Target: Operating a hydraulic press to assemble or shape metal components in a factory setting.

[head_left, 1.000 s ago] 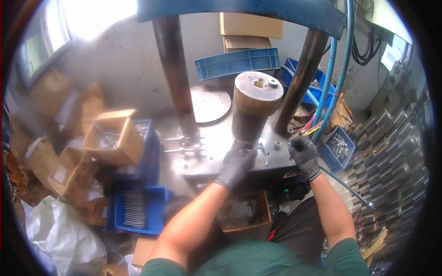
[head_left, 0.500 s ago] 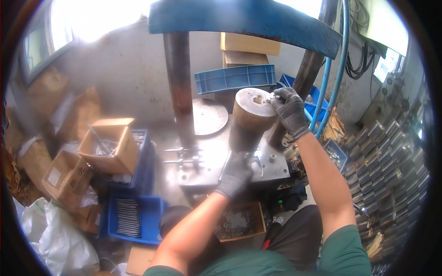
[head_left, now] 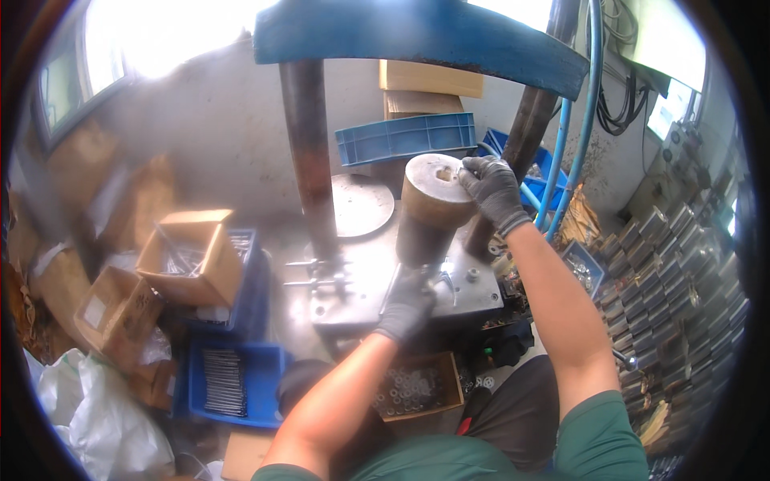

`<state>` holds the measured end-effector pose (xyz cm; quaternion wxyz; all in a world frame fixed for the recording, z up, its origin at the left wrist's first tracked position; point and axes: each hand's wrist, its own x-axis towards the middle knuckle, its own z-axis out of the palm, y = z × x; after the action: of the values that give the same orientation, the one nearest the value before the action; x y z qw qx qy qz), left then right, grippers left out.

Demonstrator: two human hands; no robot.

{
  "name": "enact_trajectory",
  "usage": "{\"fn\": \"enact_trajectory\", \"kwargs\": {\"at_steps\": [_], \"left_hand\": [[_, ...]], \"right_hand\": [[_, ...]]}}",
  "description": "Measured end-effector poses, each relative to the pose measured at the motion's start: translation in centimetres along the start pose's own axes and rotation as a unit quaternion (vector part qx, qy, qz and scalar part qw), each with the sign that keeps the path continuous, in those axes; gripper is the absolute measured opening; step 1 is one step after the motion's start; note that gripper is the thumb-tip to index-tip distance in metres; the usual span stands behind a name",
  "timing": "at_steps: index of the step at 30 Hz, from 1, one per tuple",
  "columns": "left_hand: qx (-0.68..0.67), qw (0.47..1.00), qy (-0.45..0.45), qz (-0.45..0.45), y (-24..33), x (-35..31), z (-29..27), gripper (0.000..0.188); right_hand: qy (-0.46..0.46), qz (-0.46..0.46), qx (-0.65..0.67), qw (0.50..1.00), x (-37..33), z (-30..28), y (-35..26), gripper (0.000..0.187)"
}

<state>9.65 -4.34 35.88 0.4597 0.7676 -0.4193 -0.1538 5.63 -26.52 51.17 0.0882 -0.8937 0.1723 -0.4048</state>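
Observation:
A thick metal cylinder (head_left: 437,200) stands upright above the steel press table (head_left: 361,298), with a hole in its round top. My right hand (head_left: 495,192), in a dark grey glove, is at the right rim of that top. Its fingers are pinched close to the hole; a small shiny bit shows at the fingertips, too small to name. Below the cylinder, my left hand (head_left: 407,309), gloved alike, reaches over the front of the table. Its fingers are curled and blurred, and what they hold is hidden. A bright, thin metal piece (head_left: 447,282) shows to its right.
A blue crossbeam (head_left: 425,36) on dark posts spans overhead. Metal rods lie in a blue bin (head_left: 277,385) at the left, below open cardboard boxes (head_left: 210,276). A box of metal rings (head_left: 459,386) sits under the table. Stacked metal bars (head_left: 666,297) fill the right side.
My right hand has shifted slightly left, its fingertips a little closer to the hole. The left hand stays at nearly the same place. The whole view has moved a little.

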Motion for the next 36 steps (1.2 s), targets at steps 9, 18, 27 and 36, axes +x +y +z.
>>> {"fn": "enact_trajectory", "kwargs": {"at_steps": [9, 18, 27, 36], "left_hand": [[0.01, 1.0, 0.027, -0.009, -3.8, 0.9, 1.5, 0.031], [0.007, 0.989, 0.042, 0.14, -12.3, 2.4, 4.5, 0.024], [-0.35, 0.934, 0.055, -0.038, -15.1, 3.4, 5.6, 0.022], [-0.283, 0.949, 0.058, 0.129, -2.2, 0.8, 0.0, 0.042]], "right_hand": [[0.083, -0.014, 0.048, 0.995, -8.6, -2.3, 1.3, 0.027], [-0.358, 0.053, 0.072, 0.929, -24.3, -5.9, 3.6, 0.023], [-0.408, -0.039, 0.078, 0.909, -24.3, -6.8, 3.8, 0.026], [-0.492, 0.031, 0.048, 0.869, -22.6, -7.7, 4.9, 0.041]]}}
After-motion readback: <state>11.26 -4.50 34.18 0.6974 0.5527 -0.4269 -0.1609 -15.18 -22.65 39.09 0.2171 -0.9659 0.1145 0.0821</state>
